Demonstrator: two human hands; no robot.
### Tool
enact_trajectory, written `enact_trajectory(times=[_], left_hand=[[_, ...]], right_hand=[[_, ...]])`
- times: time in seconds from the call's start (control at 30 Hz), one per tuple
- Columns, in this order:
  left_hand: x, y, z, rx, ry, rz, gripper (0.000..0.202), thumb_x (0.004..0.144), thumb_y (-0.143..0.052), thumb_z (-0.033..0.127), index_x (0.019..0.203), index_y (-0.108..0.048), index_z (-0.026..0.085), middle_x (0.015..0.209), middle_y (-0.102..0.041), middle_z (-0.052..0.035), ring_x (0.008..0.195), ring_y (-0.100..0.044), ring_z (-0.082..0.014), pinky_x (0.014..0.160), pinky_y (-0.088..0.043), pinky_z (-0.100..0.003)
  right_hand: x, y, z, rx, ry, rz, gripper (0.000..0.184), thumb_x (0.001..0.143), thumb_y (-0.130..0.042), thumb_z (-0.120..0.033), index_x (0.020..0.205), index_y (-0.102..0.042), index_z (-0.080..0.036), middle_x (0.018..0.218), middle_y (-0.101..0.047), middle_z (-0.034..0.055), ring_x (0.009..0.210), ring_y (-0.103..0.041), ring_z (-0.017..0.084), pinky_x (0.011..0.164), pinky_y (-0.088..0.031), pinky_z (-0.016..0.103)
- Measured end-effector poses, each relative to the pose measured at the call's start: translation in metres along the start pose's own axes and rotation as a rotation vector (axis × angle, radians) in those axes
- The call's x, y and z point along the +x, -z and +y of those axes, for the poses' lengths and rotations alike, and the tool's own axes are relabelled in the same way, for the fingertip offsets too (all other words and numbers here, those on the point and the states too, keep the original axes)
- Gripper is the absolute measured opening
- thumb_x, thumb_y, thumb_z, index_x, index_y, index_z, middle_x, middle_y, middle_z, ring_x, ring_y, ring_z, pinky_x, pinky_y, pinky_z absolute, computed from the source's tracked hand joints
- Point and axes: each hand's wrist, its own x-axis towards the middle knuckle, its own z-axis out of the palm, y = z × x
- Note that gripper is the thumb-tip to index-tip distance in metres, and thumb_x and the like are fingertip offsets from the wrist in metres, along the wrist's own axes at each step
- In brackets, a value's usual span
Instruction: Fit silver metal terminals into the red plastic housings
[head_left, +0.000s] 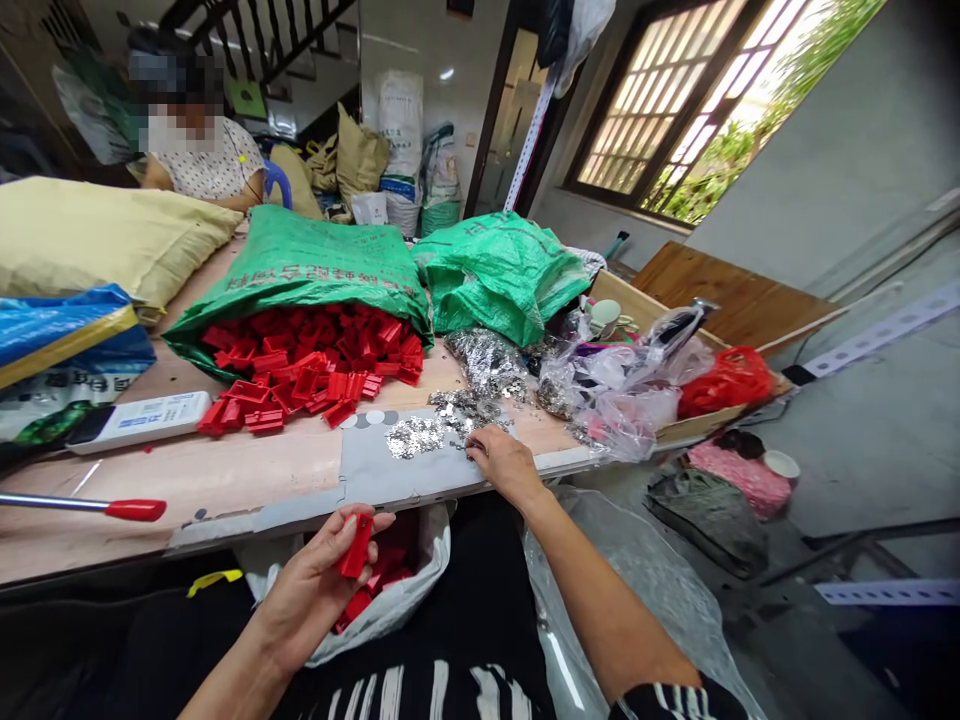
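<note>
Pinching a red plastic piece [357,548] between thumb and fingers, my left hand [316,570] sits at seven o'clock in my view. My right hand [506,464], fingertips bunched, is at the four-o'clock edge of small metal pieces [416,438] on the bench [262,472]; I cannot tell whether it grips one.

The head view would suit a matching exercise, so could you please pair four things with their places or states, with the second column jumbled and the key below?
Things
1. Left hand
2. Right hand
3. White bag
4. Yellowish sack on the table

Places or states
A. Below the table edge, with red pieces inside
B. Left of the lettered green sack
C. Holding a red piece
D. At the small metal pieces

Pairs: 1-C; 2-D; 3-A; 4-B
</note>
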Motion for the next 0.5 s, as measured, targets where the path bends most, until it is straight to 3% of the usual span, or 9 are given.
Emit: enact_trajectory(times=[0.13, 0.27, 0.43, 0.5], left_hand=[[-0.001, -0.002, 0.001, 0.017, -0.005, 0.02, 0.018, 0.077, -0.067, 0.016, 0.095, -0.064, 0.017, 0.11, -0.067, -0.0137, 0.074, -0.064, -0.0173, 0.06, -0.051, -0.027], [0.001, 0.005, 0.002, 0.039, -0.023, 0.088, 0.024, 0.074, -0.068, 0.013, 0.097, -0.065, 0.018, 0.111, -0.067, -0.012, 0.074, -0.066, -0.0183, 0.06, -0.054, -0.029], [0.014, 0.044, -0.005, 0.054, -0.013, 0.166, 0.036, 0.059, -0.08, 0.016, 0.092, -0.065, 0.02, 0.101, -0.071, -0.0075, 0.065, -0.067, -0.0185, 0.051, -0.053, -0.028], [0.023, 0.067, -0.01, 0.061, 0.021, 0.199, 0.054, 0.056, -0.082, 0.015, 0.105, -0.062, 0.022, 0.106, -0.072, -0.0087, 0.069, -0.068, -0.0214, 0.054, -0.055, -0.031]], right_hand=[[0.003, 0.001, 0.005, 0.233, -0.036, 0.03, 0.005, 0.079, -0.057, -0.024, 0.082, -0.059, -0.021, 0.087, -0.06, 0.0018, 0.083, -0.054, 0.017, 0.074, -0.039, 0.028], [0.005, 0.002, 0.014, 0.56, -0.13, 0.027, 0.019, 0.079, -0.05, -0.037, 0.087, -0.049, -0.02, 0.076, -0.058, -0.0012, 0.055, -0.047, 0.01, 0.053, -0.038, 0.023], [-0.002, 0.015, 0.027, 0.905, -0.227, 0.092, 0.035, 0.071, -0.058, -0.048, 0.088, -0.047, -0.02, 0.074, -0.054, -0.0038, 0.044, -0.036, 0.004, 0.04, -0.025, 0.017], [-0.007, 0.023, 0.034, 1.003, -0.248, 0.139, 0.038, 0.067, -0.063, -0.048, 0.088, -0.05, -0.019, 0.074, -0.053, -0.0039, 0.044, -0.035, 0.003, 0.039, -0.023, 0.016]])
